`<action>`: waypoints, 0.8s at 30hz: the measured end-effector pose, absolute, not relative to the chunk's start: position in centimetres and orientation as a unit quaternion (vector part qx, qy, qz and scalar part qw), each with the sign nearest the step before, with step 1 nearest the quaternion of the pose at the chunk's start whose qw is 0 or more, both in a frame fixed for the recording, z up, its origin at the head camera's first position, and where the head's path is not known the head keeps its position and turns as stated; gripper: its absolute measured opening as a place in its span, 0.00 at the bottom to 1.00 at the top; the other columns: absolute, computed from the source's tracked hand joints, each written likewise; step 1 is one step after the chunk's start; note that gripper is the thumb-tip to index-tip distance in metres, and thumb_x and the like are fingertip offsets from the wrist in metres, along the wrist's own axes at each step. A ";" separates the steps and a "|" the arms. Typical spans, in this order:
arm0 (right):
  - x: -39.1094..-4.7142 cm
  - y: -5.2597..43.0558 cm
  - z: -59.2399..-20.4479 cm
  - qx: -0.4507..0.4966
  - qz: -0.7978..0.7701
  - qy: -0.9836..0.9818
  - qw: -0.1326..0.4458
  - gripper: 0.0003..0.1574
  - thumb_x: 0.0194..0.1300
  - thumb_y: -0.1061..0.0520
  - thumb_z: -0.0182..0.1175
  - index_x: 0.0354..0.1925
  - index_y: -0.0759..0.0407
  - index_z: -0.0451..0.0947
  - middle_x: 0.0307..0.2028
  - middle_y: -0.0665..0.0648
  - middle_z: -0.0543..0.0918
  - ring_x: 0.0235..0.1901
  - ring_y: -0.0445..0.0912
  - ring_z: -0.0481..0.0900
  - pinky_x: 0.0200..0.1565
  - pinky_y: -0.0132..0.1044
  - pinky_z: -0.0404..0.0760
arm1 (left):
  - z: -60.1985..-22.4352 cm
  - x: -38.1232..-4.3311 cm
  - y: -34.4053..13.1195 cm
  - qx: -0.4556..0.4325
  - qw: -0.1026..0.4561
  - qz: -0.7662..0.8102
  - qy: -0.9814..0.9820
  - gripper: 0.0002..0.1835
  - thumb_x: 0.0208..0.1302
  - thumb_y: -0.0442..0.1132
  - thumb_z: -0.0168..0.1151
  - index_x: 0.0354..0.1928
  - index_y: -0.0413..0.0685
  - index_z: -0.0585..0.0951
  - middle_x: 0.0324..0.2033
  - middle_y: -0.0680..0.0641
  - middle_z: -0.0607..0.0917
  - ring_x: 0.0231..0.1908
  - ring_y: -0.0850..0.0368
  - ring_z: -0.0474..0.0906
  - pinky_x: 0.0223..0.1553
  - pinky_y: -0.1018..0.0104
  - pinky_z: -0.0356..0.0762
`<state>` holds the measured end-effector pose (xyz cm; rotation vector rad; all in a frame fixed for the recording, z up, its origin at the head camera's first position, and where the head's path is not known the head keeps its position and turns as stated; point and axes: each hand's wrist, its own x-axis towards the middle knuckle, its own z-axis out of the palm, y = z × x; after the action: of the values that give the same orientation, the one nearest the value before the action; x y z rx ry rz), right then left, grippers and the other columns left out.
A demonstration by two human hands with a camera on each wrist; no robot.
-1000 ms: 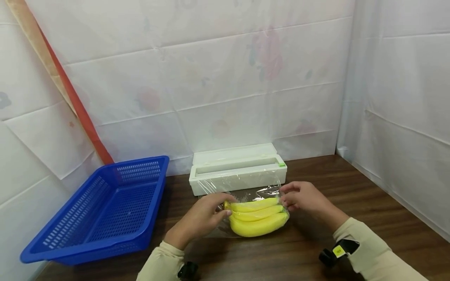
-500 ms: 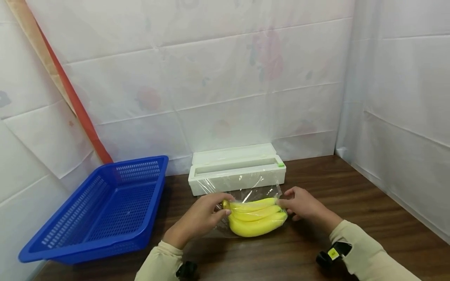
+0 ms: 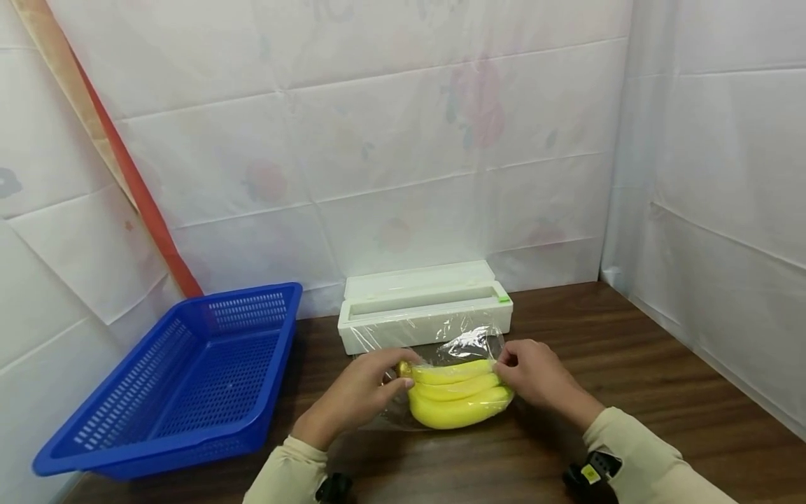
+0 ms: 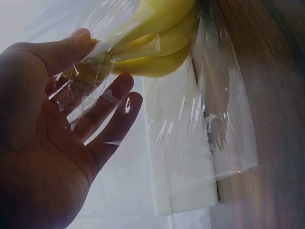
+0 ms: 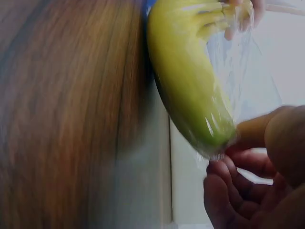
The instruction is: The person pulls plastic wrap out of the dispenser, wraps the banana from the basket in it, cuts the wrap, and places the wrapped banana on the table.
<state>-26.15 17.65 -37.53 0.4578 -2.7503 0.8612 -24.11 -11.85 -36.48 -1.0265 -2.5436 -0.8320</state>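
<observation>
A bunch of yellow bananas [image 3: 456, 399] lies on the table, covered by clear plastic wrap [image 3: 469, 343]. At its stem end, my left hand [image 3: 355, 388] grips the bunch through the film, with the thumb on one side and fingers on the other. Loose film hangs over those fingers in the left wrist view. My right hand [image 3: 538, 371] is at the greenish tips, where its thumb and curled fingers pinch the wrap; the right wrist view shows the film drawn tight over the end of one banana [image 5: 190, 76]. A flap of film spreads behind the bunch.
Behind the bananas stands a white wrap dispenser box [image 3: 428, 332] with its lid raised and a green piece at its right end. A blue slotted basket [image 3: 154, 448] sits on the left of the dark wooden table [image 3: 661, 392]. White sheeting [image 3: 390, 154] encloses the back and sides.
My right hand has moved slightly left and its fingers have curled in at the banana tips, pulling the film. The left hand keeps its hold on the stem end.
</observation>
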 end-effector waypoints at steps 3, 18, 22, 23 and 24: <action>-26.2 18.0 -37.6 0.177 0.312 -0.929 0.086 0.07 0.58 0.54 0.61 0.23 0.48 0.78 0.22 0.45 0.76 0.24 0.41 0.71 0.28 0.35 0.71 | -36.5 -24.1 -11.8 -0.353 0.140 -0.287 -0.880 0.14 0.61 0.41 0.62 0.50 0.57 0.78 0.44 0.58 0.81 0.39 0.65 0.74 0.40 0.65 0.75; -26.6 18.3 -38.6 0.187 0.422 -0.887 -0.002 0.18 0.60 0.43 0.61 0.30 0.55 0.72 0.24 0.54 0.76 0.16 0.48 0.74 0.17 0.41 0.77 | -36.8 -24.7 -12.8 -0.292 0.052 -0.365 -0.882 0.21 0.60 0.49 0.63 0.56 0.66 0.75 0.48 0.55 0.80 0.35 0.62 0.78 0.35 0.67 0.76; -26.7 18.0 -39.0 0.183 0.427 -0.886 0.015 0.16 0.61 0.45 0.61 0.29 0.55 0.72 0.24 0.54 0.76 0.16 0.47 0.74 0.17 0.40 0.76 | -36.9 -24.8 -13.4 -0.276 0.005 -0.417 -0.866 0.22 0.59 0.54 0.61 0.56 0.72 0.74 0.52 0.58 0.77 0.47 0.61 0.74 0.47 0.61 0.73; -26.7 17.9 -39.0 0.181 0.426 -0.886 0.017 0.16 0.61 0.45 0.60 0.29 0.55 0.72 0.24 0.54 0.76 0.16 0.47 0.74 0.16 0.40 0.76 | -36.9 -24.7 -13.6 -0.275 -0.004 -0.426 -0.862 0.22 0.60 0.55 0.60 0.57 0.73 0.73 0.54 0.59 0.76 0.49 0.60 0.73 0.49 0.59 0.71; -26.7 17.9 -39.0 0.179 0.425 -0.887 0.019 0.15 0.61 0.46 0.60 0.29 0.55 0.71 0.24 0.54 0.76 0.16 0.47 0.73 0.16 0.39 0.76 | -36.8 -24.7 -13.8 -0.278 -0.009 -0.430 -0.859 0.22 0.61 0.55 0.59 0.58 0.74 0.73 0.55 0.60 0.75 0.50 0.60 0.72 0.51 0.58 0.70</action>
<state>-26.66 17.90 -39.04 0.5563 -2.7530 1.3187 -24.71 -13.84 -36.82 -0.8786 -2.7145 -1.3589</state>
